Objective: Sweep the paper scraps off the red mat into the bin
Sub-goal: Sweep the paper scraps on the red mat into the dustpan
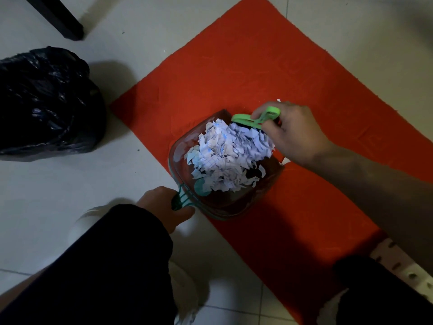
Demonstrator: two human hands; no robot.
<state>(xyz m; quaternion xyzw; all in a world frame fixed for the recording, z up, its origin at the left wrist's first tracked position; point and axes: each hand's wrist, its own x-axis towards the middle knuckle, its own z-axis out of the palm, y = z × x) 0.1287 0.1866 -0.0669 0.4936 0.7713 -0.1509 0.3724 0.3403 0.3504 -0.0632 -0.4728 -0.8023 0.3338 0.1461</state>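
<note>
One bin [44, 102], lined with a black bag, stands on the pale floor well to the left of both hands and apart from the red mat [246, 73]. One dark furniture leg [63, 22] rises beyond it.

Nearer, the left hand [164, 205] is clenched round the green handle of the one clear dustpan [187, 148], which lies on the mat's left edge between the two hands. One heaped pile of paper scraps [227, 156] fills the pan; the pieces are too many and too tangled to count. Just right of the pile, the right hand [290, 134] grips the one green hand brush [255, 118], its bristles against the far side of the heap.

Two stray scraps show: one beyond the right hand [278, 100] and one beneath the right wrist [284, 161], both on the mat.

The sweeping looks nearly done, with the carry to the bin not yet made. The risk is in that carry: the heap stands higher than the pan's low walls, so a tilt or a quick swing leftward would likely shed light scraps onto the floor. Lifting the brush away too early could let the pile slump out of the pan's open mouth. The two strays could also be missed under the right arm.
</note>
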